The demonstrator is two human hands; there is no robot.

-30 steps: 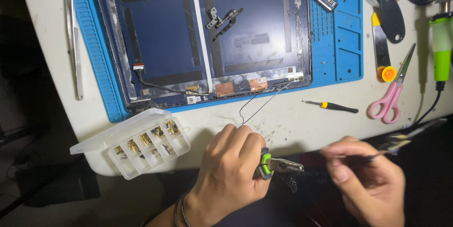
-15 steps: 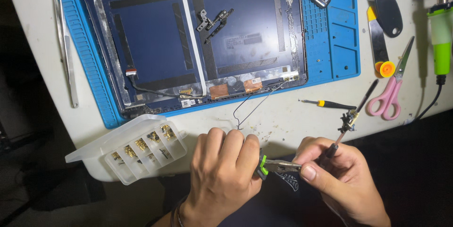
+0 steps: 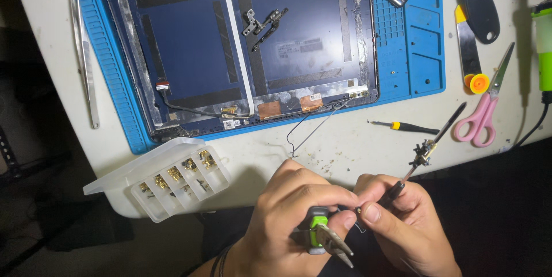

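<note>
My left hand (image 3: 287, 219) is closed around small pliers with green and black handles (image 3: 317, 237); their metal jaws point down and to the right. My right hand (image 3: 402, 231) pinches the lower end of a thin black rod (image 3: 428, 144) with a small metal fitting partway up. The rod slants up and right over the table edge. The fingertips of both hands meet just off the table's front edge. A thin black wire (image 3: 313, 130) trails from the open blue laptop lid (image 3: 241, 47) toward my hands.
The lid lies on a blue work mat (image 3: 414, 35) with two loose hinges (image 3: 261, 24) on it. A clear compartment box of brass parts (image 3: 178, 179) sits front left, tweezers (image 3: 83, 52) far left. A small yellow-handled screwdriver (image 3: 405, 127), pink scissors (image 3: 486, 104) and a green tool (image 3: 543, 41) lie right.
My right hand has swung the black rod from lying low to slanting upward and has moved in against my left hand. The pliers stay in my left hand.
</note>
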